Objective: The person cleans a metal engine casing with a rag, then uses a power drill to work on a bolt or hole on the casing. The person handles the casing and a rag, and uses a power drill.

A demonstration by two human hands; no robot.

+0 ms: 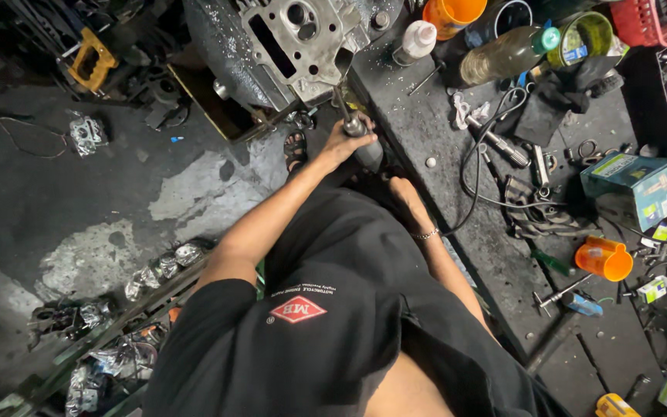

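The left hand (pixel 347 137) is wrapped tight around the grey body of a handheld power tool (pixel 362 140), whose thin shaft reaches up to the lower edge of a pale metal engine casting (pixel 303 38) full of bored openings. The right hand (pixel 404 194) hangs lower, beside the tool and against the dark edge of the tabletop (pixel 418 116); its fingers are hidden, so how far it is open cannot be told. A black cable (pixel 479 166) loops across the tabletop just right of that hand. Beyond lie a white squeeze bottle (pixel 415 40), an orange cup (pixel 452 12), a clear bottle (pixel 507 52), a teal box (pixel 631 185) and an orange funnel-like cup (pixel 605 258), crowding the surface. To the left, the stained concrete floor (pixel 102 185) gives open room, edged by foil-wrapped parts (pixel 165 266).
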